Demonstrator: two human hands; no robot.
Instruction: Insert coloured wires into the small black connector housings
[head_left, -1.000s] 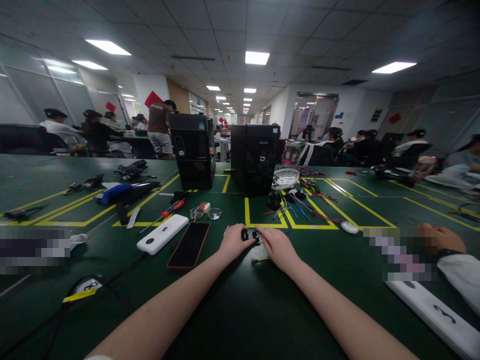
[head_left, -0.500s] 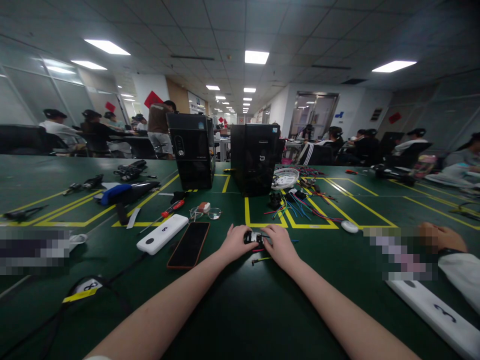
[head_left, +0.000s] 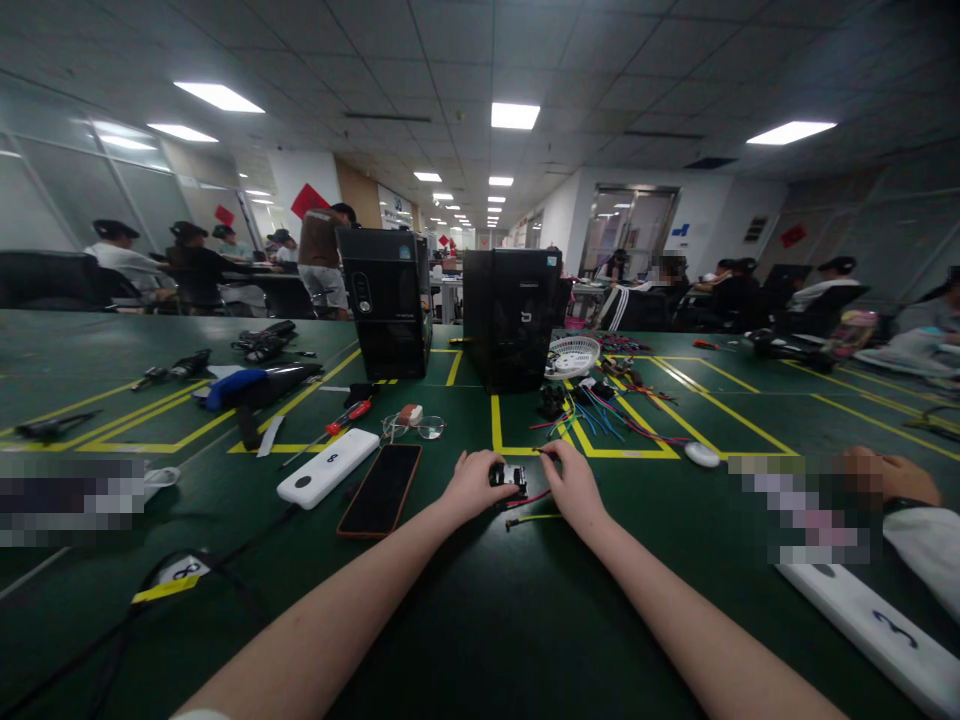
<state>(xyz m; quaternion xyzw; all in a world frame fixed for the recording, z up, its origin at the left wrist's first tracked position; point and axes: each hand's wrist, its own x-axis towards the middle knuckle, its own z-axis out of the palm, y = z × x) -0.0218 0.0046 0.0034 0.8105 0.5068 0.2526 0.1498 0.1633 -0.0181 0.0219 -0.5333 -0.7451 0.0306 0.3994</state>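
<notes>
My left hand (head_left: 472, 487) grips a small black module with a white and silver face (head_left: 514, 478) by its left side, thumb in front and fingers behind. To the right, apart from the module, my right hand (head_left: 574, 488) pinches a thin wire (head_left: 539, 450) whose dark tip pokes out leftward past the fingertips. A red wire (head_left: 534, 498) lies between the module and my right hand. Nearer to me, a yellow wire with a dark connector (head_left: 525, 521) rests on the green table (head_left: 495, 620).
Left of my hands lie a phone (head_left: 379, 490), a white power strip (head_left: 328, 468), glasses (head_left: 430, 428) and a screwdriver (head_left: 352, 416). Two black computer towers (head_left: 386, 310) stand ahead, with loose wires (head_left: 600, 415) and a white basket (head_left: 572, 356) at right. A co-worker's hand (head_left: 896, 478) is far right.
My right hand has come away from the module, shifting slightly right and up, with a thin wire tip now showing in its fingers. My left hand stays on the module.
</notes>
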